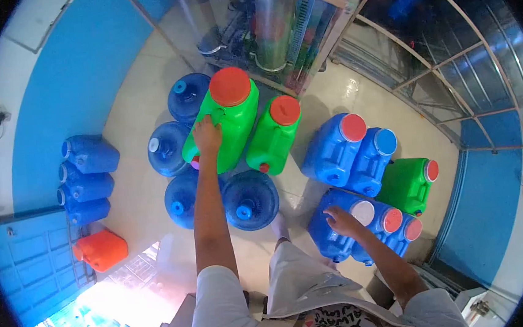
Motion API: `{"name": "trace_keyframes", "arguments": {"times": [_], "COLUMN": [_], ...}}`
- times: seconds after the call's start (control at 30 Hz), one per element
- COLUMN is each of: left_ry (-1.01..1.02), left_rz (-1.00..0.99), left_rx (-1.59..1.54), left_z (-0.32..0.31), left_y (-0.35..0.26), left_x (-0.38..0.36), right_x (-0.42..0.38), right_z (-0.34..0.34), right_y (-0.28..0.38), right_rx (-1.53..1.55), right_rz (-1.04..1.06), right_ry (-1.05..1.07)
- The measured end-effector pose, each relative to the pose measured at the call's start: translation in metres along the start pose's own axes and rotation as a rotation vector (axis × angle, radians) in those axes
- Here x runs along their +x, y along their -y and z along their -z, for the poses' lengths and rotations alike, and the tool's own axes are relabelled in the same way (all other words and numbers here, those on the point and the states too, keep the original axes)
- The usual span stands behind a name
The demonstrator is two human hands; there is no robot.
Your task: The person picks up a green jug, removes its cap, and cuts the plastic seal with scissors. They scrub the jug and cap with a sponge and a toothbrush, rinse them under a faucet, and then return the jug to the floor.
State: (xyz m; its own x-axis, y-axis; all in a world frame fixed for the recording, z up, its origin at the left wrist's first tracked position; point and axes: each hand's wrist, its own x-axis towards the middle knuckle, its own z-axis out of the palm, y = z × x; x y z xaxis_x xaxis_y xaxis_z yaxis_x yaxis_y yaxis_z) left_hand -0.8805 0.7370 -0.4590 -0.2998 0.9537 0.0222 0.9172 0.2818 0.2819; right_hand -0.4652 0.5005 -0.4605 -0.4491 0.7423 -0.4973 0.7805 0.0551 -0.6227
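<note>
My left hand [208, 135] is closed round the handle of a large green water jug [238, 123] with a wide red lid. This jug overlaps the round blue water bottles behind and beside it. My right hand [343, 221] hovers at the top of a blue jug [323, 233] with a white lid [362, 213], its fingers partly stretched out and holding nothing. Close to the left-hand jug stands a smaller green jug [270, 139], also red-lidded. A round blue bottle [251, 201] sits near my foot.
More blue jugs [332, 152] and a green jug [403, 184] stand on the right. Blue containers [92, 153] and an orange one [103, 249] line the left wall. A glass-panelled frame [337, 28] with clear cylinders rises ahead.
</note>
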Motion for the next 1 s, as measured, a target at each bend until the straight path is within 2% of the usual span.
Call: {"name": "trace_keyframes", "arguments": {"times": [0.07,0.13,0.17,0.23,0.33,0.47,0.53,0.57,0.6,0.63,0.7,0.73,0.77,0.8,0.83,0.9,0.97,1.0], "left_ry": [-0.022,0.030,0.046,0.154,0.138,0.224,-0.062,-0.042,-0.054,-0.054,0.142,0.342,0.432,0.547,0.662,0.823,0.868,0.920], "left_rz": [-0.065,0.131,0.126,0.247,0.270,0.336,0.232,0.202,0.035,-0.135,-0.373,-0.410,-0.461,-0.517,-0.570,-0.700,-0.803,-0.779], "left_rx": [0.076,0.043,0.036,-0.007,-0.079,-0.096,0.125,0.123,-0.034,-0.199,-0.437,-0.620,-0.812,-0.864,-0.907,-1.050,-1.026,-0.972], "left_z": [-0.047,-0.090,-0.110,-0.142,-0.188,-0.204,-0.186,-0.176,-0.169,-0.167,-0.171,-0.163,-0.168,-0.151,-0.134,-0.124,-0.108,-0.102], "left_y": [0.005,0.007,0.010,0.017,0.034,0.045,0.023,0.000,-0.032,-0.067,-0.143,-0.184,-0.217,-0.250,-0.278,-0.319,-0.346,-0.353], "left_x": [0.012,0.022,0.024,0.027,0.031,0.028,0.016,0.006,-0.009,-0.033,-0.110,-0.152,-0.201,-0.245,-0.285,-0.355,-0.406,-0.423], "right_x": [0.009,0.018,0.023,0.035,0.047,0.038,0.031,0.030,0.030,0.030,0.019,0.011,0.000,-0.022,-0.043,-0.094,-0.155,-0.182], "right_z": [-0.015,-0.018,-0.021,-0.026,-0.033,-0.034,-0.041,-0.045,-0.044,-0.028,-0.019,-0.011,-0.009,0.029,0.041,0.045,0.052,0.062], "right_y": [-0.009,-0.012,-0.013,-0.016,-0.039,-0.045,-0.052,-0.058,-0.061,-0.053,-0.066,-0.075,-0.092,-0.082,-0.101,-0.178,-0.262,-0.293], "right_rx": [0.008,0.065,0.067,0.039,0.169,0.379,0.336,0.350,0.362,0.276,0.325,0.332,0.465,0.482,0.570,0.367,0.398,0.423], "right_rz": [-0.048,-0.176,-0.194,-0.181,-0.278,-0.458,-0.445,-0.437,-0.439,-0.349,-0.339,-0.319,-0.347,-0.420,-0.405,-0.385,-0.567,-0.626], "right_ry": [0.017,0.103,0.105,-0.105,-0.207,-0.136,-0.151,-0.199,-0.259,-0.301,-0.318,-0.347,-0.418,-0.403,-0.498,-0.716,-0.786,-0.788]}}
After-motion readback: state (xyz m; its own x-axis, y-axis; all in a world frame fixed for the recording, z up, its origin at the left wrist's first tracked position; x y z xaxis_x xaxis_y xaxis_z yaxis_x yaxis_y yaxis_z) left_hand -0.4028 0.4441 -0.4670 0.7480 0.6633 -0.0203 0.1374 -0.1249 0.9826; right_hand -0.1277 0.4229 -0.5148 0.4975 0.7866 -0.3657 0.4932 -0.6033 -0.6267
